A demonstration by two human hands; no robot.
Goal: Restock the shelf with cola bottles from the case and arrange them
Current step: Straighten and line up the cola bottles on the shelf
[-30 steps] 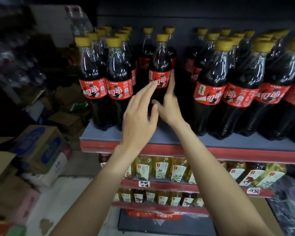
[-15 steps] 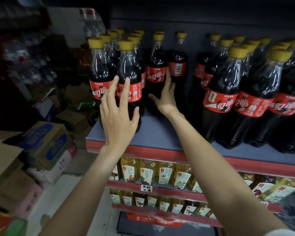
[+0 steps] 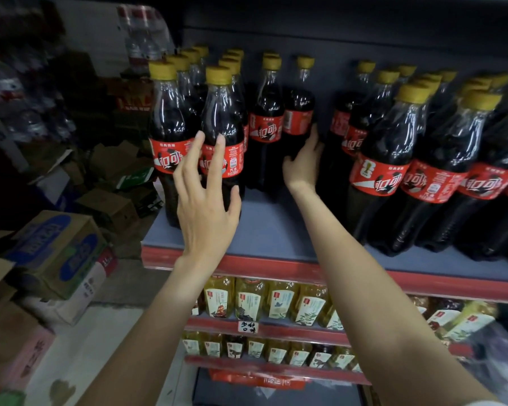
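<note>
Gripping rear cola bottle (image 3: 297,124), right hand (image 3: 304,162)

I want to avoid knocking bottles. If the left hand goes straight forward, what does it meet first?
Probably the front cola bottle: the left hand has open fingers pointing at its label, though depth is unclear.

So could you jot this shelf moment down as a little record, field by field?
place: shop shelf with a red front edge
stock on it: yellow-capped cola bottles, a block at left, a block at right
left hand: fingers spread, at the front cola bottle of the left block
right hand: reaching deep, fingers curled round the rear cola bottle, its label turned sideways
gap: bare shelf between the blocks
below: yellow drink bottles
floor at left: cardboard boxes
</note>
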